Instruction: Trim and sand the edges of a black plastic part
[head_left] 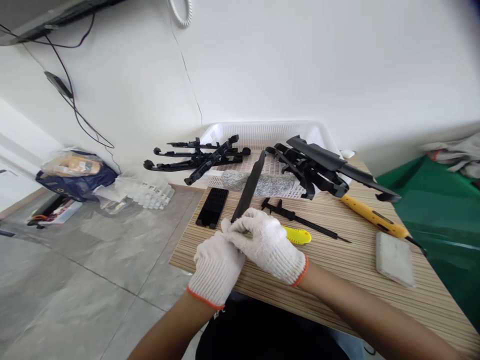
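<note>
Both hands wear white knit gloves with orange cuffs and meet above the table's front edge. My left hand (pixel 218 260) is closed around the lower end of a long black plastic part (pixel 250 189), which points up and away toward the basket. Against the same end rests my right hand (pixel 268 244), its fingers pressed together over the part. The gloves hide that lower end. Under the right hand a yellow cutter (pixel 298 235) lies partly covered. Just beyond are a black caliper (pixel 300 219) and a black phone (pixel 212 207).
A white basket (pixel 318 131) against the wall holds black plastic parts (pixel 210 159) and a grey speckled roll (pixel 275 185). On the wooden table (pixel 341 275) lie a yellow corded tool (pixel 375 216) and a grey block (pixel 394 259). Bags (pixel 80 172) stand on the floor.
</note>
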Demonstrator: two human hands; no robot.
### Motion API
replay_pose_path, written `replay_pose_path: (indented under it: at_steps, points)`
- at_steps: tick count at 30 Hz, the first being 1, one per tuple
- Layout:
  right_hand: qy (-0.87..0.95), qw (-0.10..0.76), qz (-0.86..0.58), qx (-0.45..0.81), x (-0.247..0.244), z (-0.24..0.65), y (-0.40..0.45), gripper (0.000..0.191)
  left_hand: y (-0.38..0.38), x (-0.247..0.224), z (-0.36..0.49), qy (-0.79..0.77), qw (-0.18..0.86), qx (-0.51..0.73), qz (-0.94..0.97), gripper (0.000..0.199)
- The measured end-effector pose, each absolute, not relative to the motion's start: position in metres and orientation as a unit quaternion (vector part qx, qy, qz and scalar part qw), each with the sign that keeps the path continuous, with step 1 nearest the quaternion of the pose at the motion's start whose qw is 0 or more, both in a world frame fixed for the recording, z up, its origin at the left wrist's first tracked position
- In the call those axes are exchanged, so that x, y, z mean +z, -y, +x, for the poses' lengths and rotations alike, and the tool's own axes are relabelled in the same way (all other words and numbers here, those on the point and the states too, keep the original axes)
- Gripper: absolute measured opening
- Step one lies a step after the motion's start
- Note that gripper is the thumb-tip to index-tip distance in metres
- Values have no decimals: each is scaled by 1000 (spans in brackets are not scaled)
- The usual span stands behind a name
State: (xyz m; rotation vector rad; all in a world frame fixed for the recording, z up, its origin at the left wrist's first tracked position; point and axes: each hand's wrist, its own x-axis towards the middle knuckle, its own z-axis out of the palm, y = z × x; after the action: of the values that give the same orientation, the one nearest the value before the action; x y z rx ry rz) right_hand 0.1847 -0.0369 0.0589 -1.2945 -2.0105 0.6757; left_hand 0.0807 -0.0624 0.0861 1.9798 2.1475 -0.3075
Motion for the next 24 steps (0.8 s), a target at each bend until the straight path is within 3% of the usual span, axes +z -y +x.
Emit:
replay_pose_path:
  at_steps: [5,12,19,24]
  points:
    - [789,297,-472,256,60,191,38,16,61,81,78,-713,98,-106,686,34]
    - [644,343,-460,506,57,214,30,15,59,88,77,-753,124,-113,636,35]
    - [508,364,-427,654,42,234,21,46,58,88,72,-753,121,-106,638,40]
    - [485,390,-410,666,31,239,23,51,58,89,68,-762,118,-92,630,44]
